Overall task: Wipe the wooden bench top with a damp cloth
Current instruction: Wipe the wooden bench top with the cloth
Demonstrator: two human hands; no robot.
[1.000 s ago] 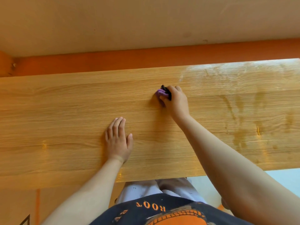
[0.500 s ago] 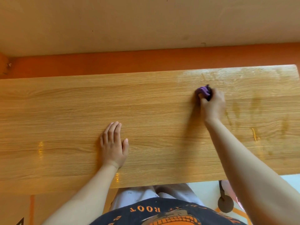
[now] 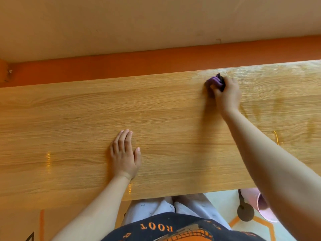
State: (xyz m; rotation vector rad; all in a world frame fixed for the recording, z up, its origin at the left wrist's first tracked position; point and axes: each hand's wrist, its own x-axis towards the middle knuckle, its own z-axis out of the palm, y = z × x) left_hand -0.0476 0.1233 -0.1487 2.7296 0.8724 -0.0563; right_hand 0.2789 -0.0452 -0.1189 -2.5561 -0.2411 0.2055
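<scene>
The wooden bench top [image 3: 78,122] spans the view, light oak grain, with wet streaks and sheen on its right part. My right hand [image 3: 226,94] is closed around a bunched purple and black cloth [image 3: 216,81], pressing it on the wood near the far edge, right of centre. My left hand [image 3: 124,153] lies flat on the bench near the front edge, fingers together, thumb out, holding nothing.
Behind the bench runs an orange band [image 3: 139,65] at the foot of a beige wall [image 3: 139,23]. Below the front edge are my legs, a pink bucket [image 3: 260,204] on the floor at right, and a round dark foot [image 3: 245,213].
My right hand has carried the cloth rightward along the bench and then up toward the far edge. The left hand stays planted flat. The view has shifted slightly.
</scene>
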